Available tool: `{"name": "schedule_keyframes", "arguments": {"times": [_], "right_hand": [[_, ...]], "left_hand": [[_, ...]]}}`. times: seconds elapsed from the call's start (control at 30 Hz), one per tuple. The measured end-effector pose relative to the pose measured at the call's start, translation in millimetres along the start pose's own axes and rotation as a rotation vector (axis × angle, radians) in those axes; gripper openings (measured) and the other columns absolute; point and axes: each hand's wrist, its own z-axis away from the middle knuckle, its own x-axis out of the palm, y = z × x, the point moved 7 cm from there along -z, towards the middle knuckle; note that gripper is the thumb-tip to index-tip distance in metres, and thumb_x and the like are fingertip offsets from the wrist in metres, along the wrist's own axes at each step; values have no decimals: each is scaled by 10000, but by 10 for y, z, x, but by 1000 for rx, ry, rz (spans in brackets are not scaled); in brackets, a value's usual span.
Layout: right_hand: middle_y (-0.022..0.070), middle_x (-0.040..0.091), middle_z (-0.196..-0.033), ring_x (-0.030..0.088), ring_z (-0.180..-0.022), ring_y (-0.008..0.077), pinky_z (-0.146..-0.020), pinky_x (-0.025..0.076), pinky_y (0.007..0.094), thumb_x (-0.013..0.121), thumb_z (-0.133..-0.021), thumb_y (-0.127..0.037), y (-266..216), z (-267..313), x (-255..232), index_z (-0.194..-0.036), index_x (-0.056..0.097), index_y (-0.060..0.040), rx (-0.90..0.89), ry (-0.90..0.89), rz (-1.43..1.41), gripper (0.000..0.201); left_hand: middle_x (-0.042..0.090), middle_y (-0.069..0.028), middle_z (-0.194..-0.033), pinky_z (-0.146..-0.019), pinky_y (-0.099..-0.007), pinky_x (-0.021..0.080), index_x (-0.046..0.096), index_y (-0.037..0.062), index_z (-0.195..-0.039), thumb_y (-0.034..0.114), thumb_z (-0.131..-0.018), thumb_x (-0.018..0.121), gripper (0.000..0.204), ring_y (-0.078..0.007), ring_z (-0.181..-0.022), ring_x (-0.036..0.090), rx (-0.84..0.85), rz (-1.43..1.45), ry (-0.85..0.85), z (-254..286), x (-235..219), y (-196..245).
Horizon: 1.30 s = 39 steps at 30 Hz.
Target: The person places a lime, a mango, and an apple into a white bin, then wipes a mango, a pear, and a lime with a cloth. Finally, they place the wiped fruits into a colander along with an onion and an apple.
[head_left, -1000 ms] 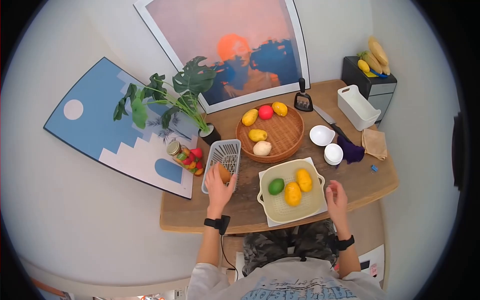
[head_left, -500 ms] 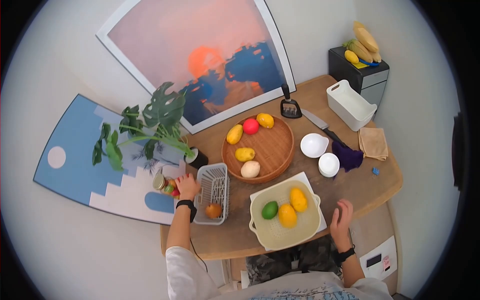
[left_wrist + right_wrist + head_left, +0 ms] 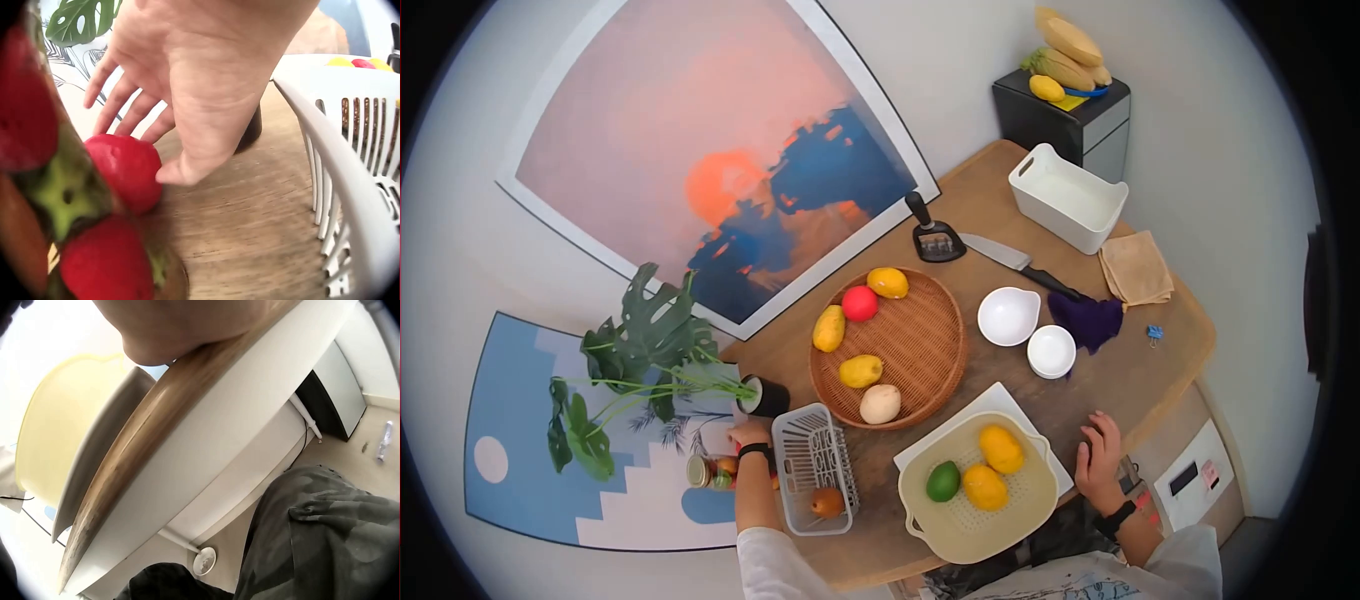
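Note:
My left hand [image 3: 750, 433] reaches between the grey plastic basket and a glass jar [image 3: 700, 472] filled with colourful fruit pieces. In the left wrist view, its fingers extend behind a red round fruit [image 3: 128, 169] beside the jar, and the thumb tip is right at the fruit's near side. The grey basket [image 3: 785, 440] holds one brown round fruit [image 3: 827, 502]. My right hand [image 3: 1100, 465] rests at the table's front edge with fingers loosely bent, holding nothing. Left of it, a cream basket [image 3: 975, 548] holds a green mango [image 3: 943, 481] and two yellow mangoes [image 3: 985, 487].
A round wicker tray [image 3: 920, 340] holds several fruits. Behind lie a knife [image 3: 1000, 252] and a black-handled slicer [image 3: 938, 241]. White bowls [image 3: 1008, 315], a purple cloth [image 3: 1085, 320], a tan cloth [image 3: 1137, 268] and a white bin [image 3: 1070, 200] stand rightward. A potted plant [image 3: 765, 397] is near my left hand.
My left hand has let go of the brown fruit in the grey basket and moved left to the red fruit by the jar. The head view has turned; the right hand stays near the table edge.

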Motion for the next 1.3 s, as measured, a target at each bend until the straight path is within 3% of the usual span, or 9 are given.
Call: {"name": "schedule_keyframes", "arguments": {"times": [0.1,0.47,0.53,0.67,0.8,0.9,1.0,1.13,1.3], "right_hand": [[247,575,-1339,529,-1314,462,-1111,411,546,597,-913,-40,11,-15,10,-1165,615,17,-2,13,-1,259],[259,583,-1332,535,-1306,465,-1119,416,549,618,-911,-68,73,6,72,-1151,634,23,-21,35,-1,257],[261,584,-1332,536,-1303,469,-1118,418,549,623,-914,-79,70,7,84,-1144,642,24,-31,35,13,253],[261,582,-1335,536,-1294,474,-1111,420,547,623,-919,-81,28,-20,81,-1141,648,28,-77,36,11,249],[260,579,-1341,540,-1275,475,-1090,432,542,624,-938,-86,-3,-6,56,-1147,645,27,-127,33,11,239],[256,584,-1338,547,-1258,471,-1073,448,530,629,-962,-102,-48,-2,27,-1150,644,18,-146,50,30,224],[250,590,-1328,554,-1253,463,-1069,451,532,629,-966,-106,-9,0,35,-1150,645,11,-146,69,17,219],[231,594,-1316,550,-1259,445,-1068,449,524,633,-961,-119,15,5,65,-1135,648,-7,-131,77,21,207],[211,594,-1301,548,-1251,428,-1055,447,515,639,-947,-128,-4,1,44,-1120,654,-18,-121,89,24,205]], "left_hand": [[729,-92,-1315,-830,-575,563,732,133,-1288,345,-874,787,469,-329,-1140,723,-31,68,-138,128,-69,-6],[763,-49,-1173,-780,-509,550,789,193,-1091,237,-921,684,205,-243,-1093,734,32,22,319,36,-33,-14],[751,-39,-1171,-802,-544,494,750,177,-1169,255,-994,589,250,-268,-1094,715,86,-5,405,185,-171,-5],[728,-50,-1114,-828,-506,472,712,155,-1129,208,-940,635,210,-272,-1045,711,71,76,668,816,-765,-137],[721,-92,-1137,-913,-534,468,684,121,-1167,233,-864,725,326,-309,-1062,709,159,206,752,1397,-1174,-271],[686,-124,-1152,-951,-561,471,627,104,-1251,279,-740,840,580,-352,-1130,661,281,345,649,1795,-1276,-296],[664,-139,-1157,-978,-546,454,622,103,-1249,294,-734,838,590,-353,-1183,613,391,290,708,2467,-1339,-195],[637,-155,-1167,-1017,-524,405,634,87,-1204,320,-804,799,491,-358,-1162,591,679,363,895,3436,-1410,138],[633,-127,-1079,-951,-491,417,635,89,-1209,300,-820,771,462,-328,-1109,599,1044,419,941,4400,-1435,712]]}}
